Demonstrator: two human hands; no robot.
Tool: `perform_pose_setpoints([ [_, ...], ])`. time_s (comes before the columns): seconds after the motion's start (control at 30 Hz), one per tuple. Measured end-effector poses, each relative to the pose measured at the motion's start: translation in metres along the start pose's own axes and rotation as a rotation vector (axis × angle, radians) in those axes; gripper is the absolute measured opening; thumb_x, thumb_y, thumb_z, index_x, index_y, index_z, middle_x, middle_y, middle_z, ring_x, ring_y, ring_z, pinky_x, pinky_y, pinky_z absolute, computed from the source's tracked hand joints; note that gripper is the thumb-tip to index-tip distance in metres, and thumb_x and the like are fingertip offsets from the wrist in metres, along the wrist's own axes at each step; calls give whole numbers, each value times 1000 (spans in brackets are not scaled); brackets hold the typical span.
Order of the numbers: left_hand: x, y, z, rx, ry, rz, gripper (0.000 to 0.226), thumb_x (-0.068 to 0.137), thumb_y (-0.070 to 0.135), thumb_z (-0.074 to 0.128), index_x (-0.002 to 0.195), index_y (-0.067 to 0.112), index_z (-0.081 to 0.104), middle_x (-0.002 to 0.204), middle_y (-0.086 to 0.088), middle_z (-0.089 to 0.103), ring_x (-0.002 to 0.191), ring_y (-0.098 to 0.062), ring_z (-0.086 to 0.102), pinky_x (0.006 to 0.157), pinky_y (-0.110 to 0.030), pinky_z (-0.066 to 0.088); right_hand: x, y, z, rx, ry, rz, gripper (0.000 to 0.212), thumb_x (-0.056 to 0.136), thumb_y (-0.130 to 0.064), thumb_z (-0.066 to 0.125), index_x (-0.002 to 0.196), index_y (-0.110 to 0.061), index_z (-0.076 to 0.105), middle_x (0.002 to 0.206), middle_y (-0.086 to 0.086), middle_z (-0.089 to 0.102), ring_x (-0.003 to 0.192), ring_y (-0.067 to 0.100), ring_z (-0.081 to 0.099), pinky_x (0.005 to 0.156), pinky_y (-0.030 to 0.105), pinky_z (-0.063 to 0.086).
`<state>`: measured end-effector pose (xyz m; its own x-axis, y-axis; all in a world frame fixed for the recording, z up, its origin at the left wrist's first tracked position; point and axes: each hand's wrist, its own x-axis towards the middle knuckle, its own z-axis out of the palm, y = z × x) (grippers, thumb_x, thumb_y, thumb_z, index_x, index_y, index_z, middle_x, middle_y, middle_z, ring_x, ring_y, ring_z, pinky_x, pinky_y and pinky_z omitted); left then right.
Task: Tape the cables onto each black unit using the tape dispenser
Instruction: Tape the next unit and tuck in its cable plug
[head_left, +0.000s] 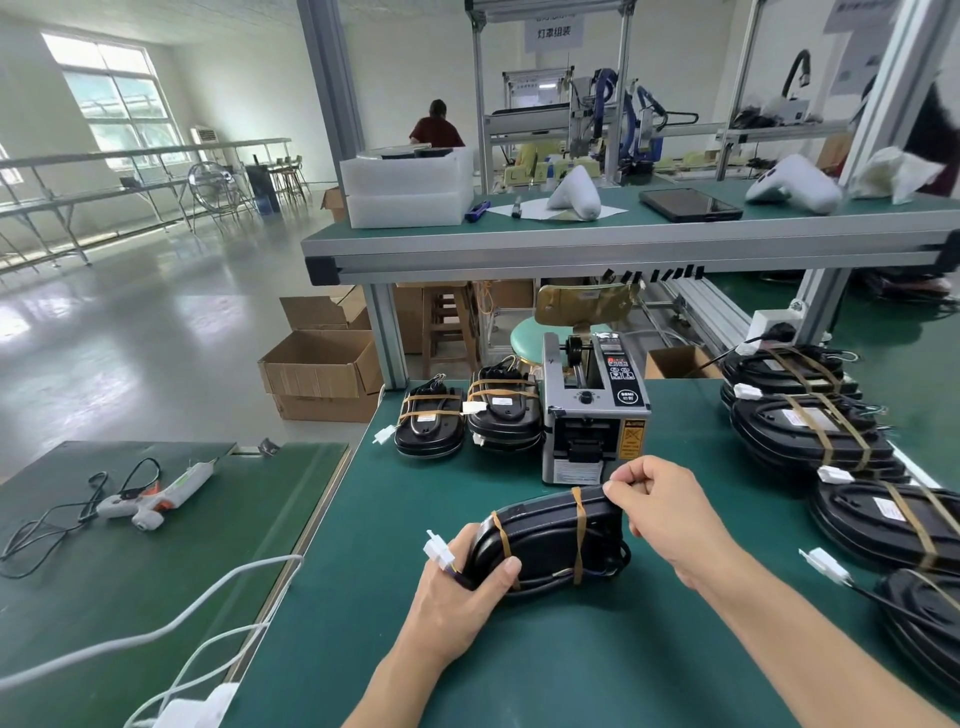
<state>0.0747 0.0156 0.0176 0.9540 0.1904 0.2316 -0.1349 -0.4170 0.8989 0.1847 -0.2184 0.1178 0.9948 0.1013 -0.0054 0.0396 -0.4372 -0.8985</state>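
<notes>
A black oval unit (545, 540) is tilted up on the green mat in front of me, with two brown tape strips across it and its black cable along the near edge. My left hand (457, 597) grips its left end, the white connector (439, 553) sticking up between the fingers. My right hand (660, 509) pinches the unit's upper right rim by the second tape strip. The grey tape dispenser (592, 421) stands just behind the unit.
Two taped units (428, 426) sit left of the dispenser. Several taped units (810, 431) are stacked along the right edge. A white glue gun (156, 496) with its cord lies on the left mat, and white cables (208, 613) cross the gap. An aluminium shelf (623, 244) overhangs the bench.
</notes>
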Motion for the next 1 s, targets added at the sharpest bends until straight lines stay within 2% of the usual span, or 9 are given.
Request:
perform_pose_setpoints([
  [0.2, 1, -5, 1, 4, -24, -18, 38, 95, 64, 67, 129, 47, 64, 109, 11, 77, 107, -17, 70, 95, -20, 52, 0, 6, 0, 35, -19, -5, 4, 98, -21, 66, 98, -24, 69, 72, 0, 66, 60, 12, 58, 64, 29, 51],
  [0.33, 1, -6, 0, 23, -21, -16, 35, 95, 62, 68, 126, 46, 65, 105, 11, 76, 101, -13, 69, 89, -14, 50, -7, 18, 3, 27, -135, -37, 11, 97, -42, 68, 105, -34, 71, 97, -9, 68, 93, 9, 63, 87, 31, 49],
  [0.4, 1, -5, 1, 28, -24, -22, 32, 95, 60, 69, 123, 47, 65, 104, 12, 76, 100, -11, 68, 88, -11, 49, -10, 21, 7, 142, -205, 4, 10, 99, -40, 67, 104, -33, 72, 104, -3, 71, 102, 14, 63, 90, 30, 46],
  [0.6, 0, -1, 0, 27, -33, -40, 39, 94, 58, 72, 131, 51, 62, 117, 19, 75, 112, -1, 67, 91, -6, 45, -6, 21, 14, 395, -222, 114, 6, 99, -25, 70, 103, -22, 74, 103, -1, 68, 98, 12, 57, 86, 26, 41],
  [0.7, 1, -1, 0, 13, -43, -56, 48, 92, 55, 74, 137, 47, 59, 127, 18, 74, 122, -7, 68, 99, -15, 49, -4, 11, 13, 398, -182, 81, 6, 98, -22, 72, 98, -26, 75, 89, -8, 72, 89, 7, 63, 77, 19, 46],
  [0.8, 2, -5, -1, 40, -33, -78, 67, 85, 68, 70, 141, 33, 59, 123, 26, 73, 120, -3, 67, 105, -31, 51, -2, -11, 7, 289, -103, -1, 5, 96, -25, 74, 99, -28, 72, 85, -13, 75, 86, 10, 68, 73, 22, 50],
  [0.87, 3, -5, -2, 86, 12, -108, 76, 78, 77, 65, 140, 33, 57, 118, 38, 68, 117, 5, 64, 103, -25, 48, -1, -28, 0, 149, -55, -79, 9, 95, -30, 74, 102, -30, 69, 96, -10, 75, 95, 15, 69, 83, 32, 54],
  [0.93, 2, -3, -1, 78, 41, -109, 77, 77, 80, 64, 141, 41, 48, 114, 34, 71, 118, 9, 62, 99, -12, 41, -4, -45, -7, -67, -54, -158, 13, 96, -37, 70, 107, -34, 65, 110, -13, 69, 104, 14, 64, 91, 35, 51],
  [1.0, 3, 0, -1, 72, 48, -108, 84, 76, 85, 64, 145, 44, 42, 115, 30, 73, 122, 9, 60, 101, -9, 38, -12, -62, -8, -280, -73, -242, 20, 96, -41, 67, 114, -37, 62, 114, -17, 64, 109, 13, 60, 95, 36, 47],
])
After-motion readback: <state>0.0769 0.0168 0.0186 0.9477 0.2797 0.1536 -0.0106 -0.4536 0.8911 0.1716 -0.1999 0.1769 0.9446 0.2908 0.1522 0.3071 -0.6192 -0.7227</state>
